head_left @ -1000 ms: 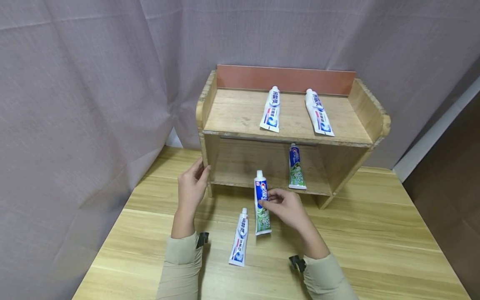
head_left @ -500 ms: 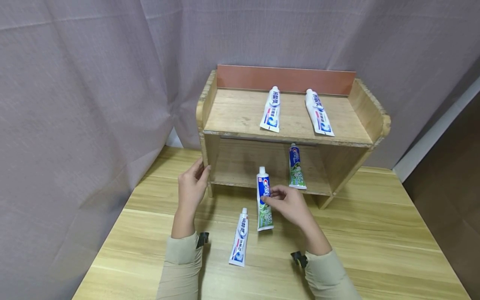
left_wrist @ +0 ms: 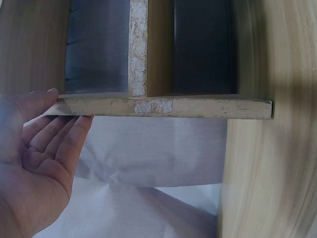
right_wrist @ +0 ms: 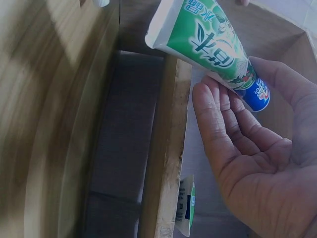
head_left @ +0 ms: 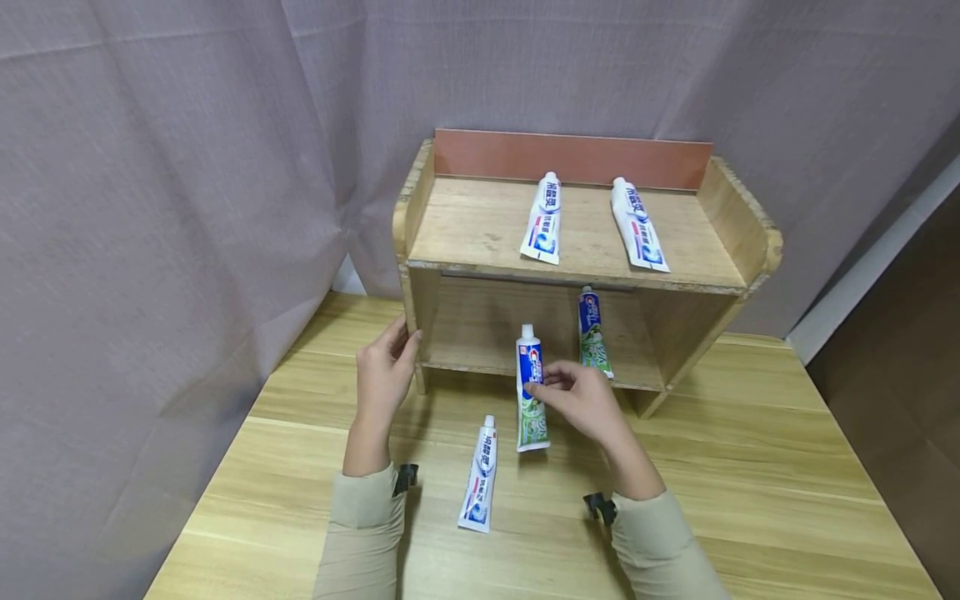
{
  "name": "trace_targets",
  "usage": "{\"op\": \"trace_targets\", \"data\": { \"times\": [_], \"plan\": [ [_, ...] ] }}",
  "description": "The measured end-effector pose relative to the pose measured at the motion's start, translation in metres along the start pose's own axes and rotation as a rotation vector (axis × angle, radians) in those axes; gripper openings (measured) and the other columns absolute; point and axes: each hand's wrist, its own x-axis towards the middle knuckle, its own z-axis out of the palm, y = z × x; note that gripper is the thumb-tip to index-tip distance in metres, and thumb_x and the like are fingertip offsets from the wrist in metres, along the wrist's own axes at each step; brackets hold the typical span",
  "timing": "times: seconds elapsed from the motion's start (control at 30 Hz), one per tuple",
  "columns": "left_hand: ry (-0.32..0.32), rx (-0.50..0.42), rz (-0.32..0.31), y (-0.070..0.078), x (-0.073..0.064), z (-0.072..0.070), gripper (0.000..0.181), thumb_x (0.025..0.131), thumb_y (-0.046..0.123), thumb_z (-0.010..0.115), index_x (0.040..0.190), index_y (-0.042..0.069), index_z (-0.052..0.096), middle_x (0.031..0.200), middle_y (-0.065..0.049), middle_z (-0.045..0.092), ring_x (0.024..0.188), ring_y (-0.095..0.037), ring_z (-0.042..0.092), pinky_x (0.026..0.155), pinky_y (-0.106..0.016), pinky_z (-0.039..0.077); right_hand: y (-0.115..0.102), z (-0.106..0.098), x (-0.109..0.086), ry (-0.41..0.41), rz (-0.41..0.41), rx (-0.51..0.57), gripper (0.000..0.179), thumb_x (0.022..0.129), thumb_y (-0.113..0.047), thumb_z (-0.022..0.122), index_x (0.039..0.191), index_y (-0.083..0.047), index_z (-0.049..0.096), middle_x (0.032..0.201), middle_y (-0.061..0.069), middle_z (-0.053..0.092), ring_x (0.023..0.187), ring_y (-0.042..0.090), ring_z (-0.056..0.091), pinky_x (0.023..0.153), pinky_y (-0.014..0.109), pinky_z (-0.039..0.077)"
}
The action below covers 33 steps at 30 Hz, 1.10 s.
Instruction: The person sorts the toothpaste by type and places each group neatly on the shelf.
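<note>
My right hand [head_left: 587,403] pinches a blue and green toothpaste tube [head_left: 532,421], cap end up, in front of the lower shelf. In the right wrist view this held toothpaste tube [right_wrist: 213,42] is between thumb and fingers, apart from the board's edge. My left hand [head_left: 384,371] grips the left side panel of the wooden shelf rack [head_left: 450,365]; the left wrist view has the thumb on one face of the side panel [left_wrist: 198,107] and fingers on the other. Another blue and green tube [head_left: 592,329] lies on the lower shelf at right, its bottom end partly behind my right hand.
Two white toothpaste tubes, a left one [head_left: 544,221] and a right one [head_left: 638,225], lie on the top shelf. A third white tube [head_left: 478,479] lies on the wooden table [head_left: 262,517] between my forearms. A grey curtain [head_left: 187,167] hangs behind the rack.
My right hand has moved slightly forward and to the right, carrying the blue and green toothpaste tube toward the lower shelf. My left hand stays on the side panel.
</note>
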Motion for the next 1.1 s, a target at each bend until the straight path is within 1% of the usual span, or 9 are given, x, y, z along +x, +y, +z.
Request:
{"op": "trace_targets", "data": {
  "times": [0.47, 0.7, 0.9, 1.1],
  "plan": [
    [0.002, 0.016, 0.008, 0.000, 0.000, -0.001, 0.034, 0.096, 0.008, 0.069, 0.129, -0.003, 0.065, 0.115, -0.023, 0.070, 0.101, -0.030, 0.072, 0.082, -0.020, 0.060, -0.006, -0.006, 0.008, -0.005, -0.005, -0.040, 0.037, 0.086, -0.031, 0.082, 0.105, -0.001, 0.071, 0.090, 0.008, 0.072, 0.079, 0.020, 0.067, 0.069, 0.033, 0.061],
    [0.002, 0.007, 0.001, 0.000, 0.000, -0.001, 0.034, 0.096, 0.008, 0.069, 0.129, -0.001, 0.065, 0.115, -0.022, 0.070, 0.102, -0.030, 0.072, 0.083, -0.019, 0.060, -0.005, -0.007, 0.012, -0.004, -0.040, -0.057, 0.037, 0.086, -0.031, 0.081, 0.104, 0.000, 0.071, 0.089, 0.008, 0.072, 0.078, 0.020, 0.067, 0.069, 0.033, 0.062],
    [0.002, -0.008, -0.006, 0.000, 0.000, -0.001, 0.035, 0.095, 0.007, 0.069, 0.129, -0.001, 0.065, 0.116, -0.023, 0.069, 0.102, -0.031, 0.072, 0.084, -0.019, 0.060, -0.007, -0.007, 0.016, 0.005, -0.039, -0.077, 0.038, 0.086, -0.033, 0.081, 0.104, -0.001, 0.071, 0.089, 0.007, 0.072, 0.078, 0.020, 0.067, 0.069, 0.033, 0.061],
    [0.003, 0.001, 0.002, -0.001, 0.000, 0.000, 0.035, 0.096, 0.008, 0.069, 0.129, -0.001, 0.065, 0.116, -0.022, 0.070, 0.102, -0.030, 0.072, 0.083, -0.021, 0.060, -0.006, -0.007, 0.018, 0.004, -0.031, -0.082, 0.039, 0.085, -0.035, 0.082, 0.104, -0.002, 0.072, 0.089, 0.007, 0.072, 0.077, 0.020, 0.067, 0.069, 0.033, 0.061]
  ]
}}
